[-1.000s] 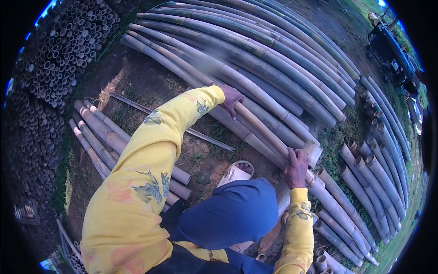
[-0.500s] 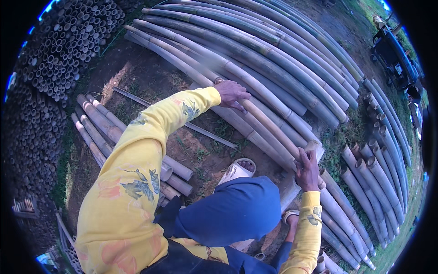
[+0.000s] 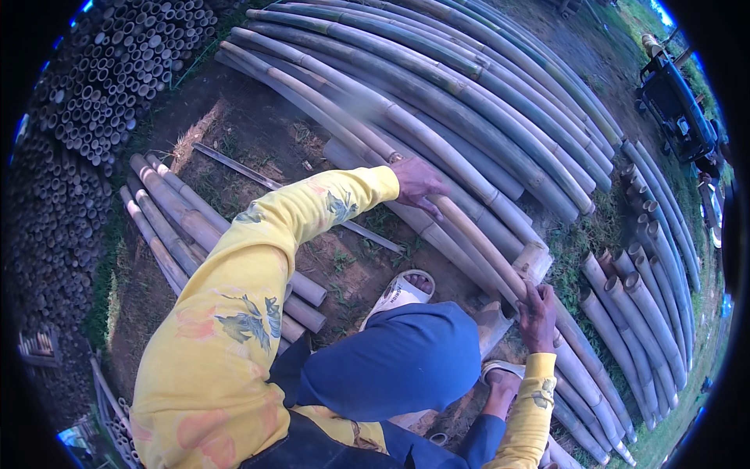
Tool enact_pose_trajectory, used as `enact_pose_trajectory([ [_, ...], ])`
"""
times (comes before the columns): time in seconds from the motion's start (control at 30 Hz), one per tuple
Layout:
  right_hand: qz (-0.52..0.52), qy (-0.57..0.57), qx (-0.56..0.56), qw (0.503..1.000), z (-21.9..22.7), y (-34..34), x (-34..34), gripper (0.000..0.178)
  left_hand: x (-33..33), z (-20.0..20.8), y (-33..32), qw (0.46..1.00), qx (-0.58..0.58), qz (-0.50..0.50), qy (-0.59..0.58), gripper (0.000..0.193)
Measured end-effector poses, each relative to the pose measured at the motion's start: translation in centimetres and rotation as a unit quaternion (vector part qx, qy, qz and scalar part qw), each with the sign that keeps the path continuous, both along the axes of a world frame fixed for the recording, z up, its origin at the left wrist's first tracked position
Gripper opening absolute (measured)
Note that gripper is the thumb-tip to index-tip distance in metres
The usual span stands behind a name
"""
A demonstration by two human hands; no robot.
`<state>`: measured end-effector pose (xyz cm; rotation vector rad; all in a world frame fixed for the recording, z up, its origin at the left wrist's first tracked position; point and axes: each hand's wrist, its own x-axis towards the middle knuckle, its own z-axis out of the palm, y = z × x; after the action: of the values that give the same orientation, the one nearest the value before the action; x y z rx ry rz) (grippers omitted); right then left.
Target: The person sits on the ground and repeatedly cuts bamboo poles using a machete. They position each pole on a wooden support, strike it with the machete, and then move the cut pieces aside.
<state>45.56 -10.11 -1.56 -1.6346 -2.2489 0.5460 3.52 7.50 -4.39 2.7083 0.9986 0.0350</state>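
Note:
A long, pale bamboo pole (image 3: 478,236) slants from the upper left down to the right in front of me. My left hand (image 3: 419,184) is wrapped over its middle stretch from above. Closer to the near end, my right hand (image 3: 537,317) closes around the same pole, with part of the fingers hidden behind the knuckles. Beneath that end, a short, thick bamboo piece (image 3: 494,327) lies crosswise by my foot. Another cut bamboo block (image 3: 533,260) sits just beyond the pole, close to the right hand.
Many long bamboo poles (image 3: 437,94) lie side by side ahead. Shorter bundles lie at left (image 3: 183,209) and right (image 3: 637,305). A tall stack of bamboo ends (image 3: 117,86) fills the far left. A thin split strip (image 3: 242,170) rests on the soil. A dark blue machine (image 3: 678,105) stands far right.
Both hands have shifted to the right and nearer to me. The bamboo pole has slid lengthwise the same way, its near end now further to the lower right.

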Motion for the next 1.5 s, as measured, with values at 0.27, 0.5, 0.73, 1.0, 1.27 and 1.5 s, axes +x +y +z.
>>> enact_pose_trajectory([
  [0.27,0.044,0.019,0.051,0.998,-0.4,2.8,-8.3,0.057,-9.0,0.3,2.0,0.999,0.009,0.032,-0.007,0.061],
  [0.5,0.023,0.015,0.024,0.999,1.0,3.6,-8.8,0.056,-8.8,1.4,1.9,0.998,0.014,0.051,-0.02,0.059],
  [0.73,-0.001,0.024,-0.001,1.0,-2.3,4.8,-7.7,0.054,-7.2,-1.3,2.6,0.996,-0.031,0.081,-0.008,0.065],
  [1.0,-0.048,-0.002,-0.026,0.998,-5.3,5.2,-6.6,0.052,4.9,-0.3,1.5,0.996,-0.064,-0.056,0.033,0.099],
  [1.27,-0.068,0.007,-0.008,0.998,-6.5,4.7,-6.6,0.053,9.4,-0.7,1.7,0.967,-0.176,-0.012,0.184,0.083],
  [1.5,-0.183,-0.001,0.161,0.97,5.1,-9.9,0.4,0.072,9.0,-1.5,1.7,0.976,-0.136,0.005,0.172,0.082],
])
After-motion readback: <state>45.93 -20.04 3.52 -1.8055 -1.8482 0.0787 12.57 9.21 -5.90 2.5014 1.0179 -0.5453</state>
